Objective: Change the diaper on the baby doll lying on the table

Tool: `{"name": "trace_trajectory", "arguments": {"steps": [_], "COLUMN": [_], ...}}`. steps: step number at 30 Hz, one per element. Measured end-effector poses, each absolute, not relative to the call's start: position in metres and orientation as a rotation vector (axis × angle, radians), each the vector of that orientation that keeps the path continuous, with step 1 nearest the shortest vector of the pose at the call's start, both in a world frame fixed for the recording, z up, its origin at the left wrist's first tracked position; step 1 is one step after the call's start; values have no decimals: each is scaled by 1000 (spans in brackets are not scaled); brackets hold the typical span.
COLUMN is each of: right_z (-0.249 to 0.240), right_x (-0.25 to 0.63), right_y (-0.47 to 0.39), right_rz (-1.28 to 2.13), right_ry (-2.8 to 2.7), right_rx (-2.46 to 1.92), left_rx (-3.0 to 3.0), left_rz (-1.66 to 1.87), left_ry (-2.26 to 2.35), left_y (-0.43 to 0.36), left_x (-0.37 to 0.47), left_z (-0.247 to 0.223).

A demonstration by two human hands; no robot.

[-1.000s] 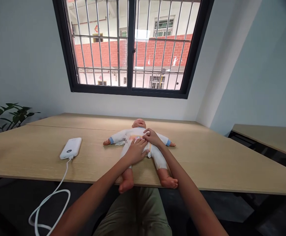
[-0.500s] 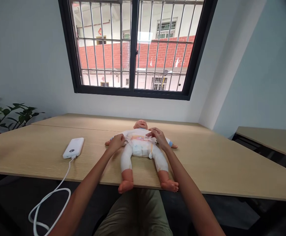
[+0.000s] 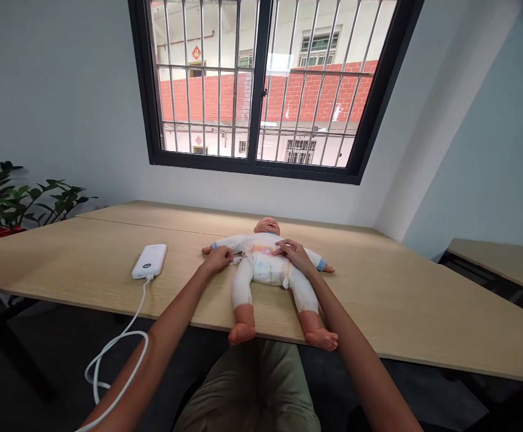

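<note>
A baby doll (image 3: 242,289) in a white long-sleeved suit with blue cuffs lies on its back, head away from me and feet over the table's near edge. Around its hips is a white disposable diaper (image 3: 268,271) with a coloured waistband. My left hand (image 3: 219,259), closed in a pinch, holds a thin white side tab of the diaper (image 3: 237,260), stretched out beside the doll's hip. Across the front waistband lies my right hand (image 3: 296,255), its fingers extended and pressing on the belly; the far side of the diaper is partly hidden under it.
On the wooden table (image 3: 400,300) to the left rests a white power bank (image 3: 150,261). Its white cable (image 3: 141,306) hangs over the near edge and loops across my left forearm. A potted plant (image 3: 23,201) stands at far left, and a barred window (image 3: 261,90) is ahead.
My left hand has drawn the tab outward, away from the doll's hip. My right hand has slid inward, its fingers now flatter on the waistband. The view has turned slightly left.
</note>
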State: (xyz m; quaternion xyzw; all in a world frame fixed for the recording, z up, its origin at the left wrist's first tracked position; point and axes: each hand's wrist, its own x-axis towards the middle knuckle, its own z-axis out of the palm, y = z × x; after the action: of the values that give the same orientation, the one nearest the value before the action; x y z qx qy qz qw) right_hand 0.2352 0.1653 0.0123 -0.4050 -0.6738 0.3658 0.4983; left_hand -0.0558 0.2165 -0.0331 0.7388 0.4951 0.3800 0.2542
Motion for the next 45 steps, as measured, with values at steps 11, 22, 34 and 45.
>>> {"name": "trace_trajectory", "arguments": {"steps": [11,22,34,45], "right_z": [17,20,55,41], "right_x": [232,230,121,118], "right_y": [156,154,185,211], "right_rz": [848,818,127,175], "right_ry": [-1628,-1648,-2531,-2477], "right_rx": [-1012,-1017,-1062,-1240], "left_rx": [1589,1359,1310,1200], "left_rz": [1183,1150,1120,1139], "left_ry": [1072,994,698,731], "left_y": [201,203,194,196], "left_x": [-59,-57,-59,-65], "left_z": [-16,-20,-8,-8]}}
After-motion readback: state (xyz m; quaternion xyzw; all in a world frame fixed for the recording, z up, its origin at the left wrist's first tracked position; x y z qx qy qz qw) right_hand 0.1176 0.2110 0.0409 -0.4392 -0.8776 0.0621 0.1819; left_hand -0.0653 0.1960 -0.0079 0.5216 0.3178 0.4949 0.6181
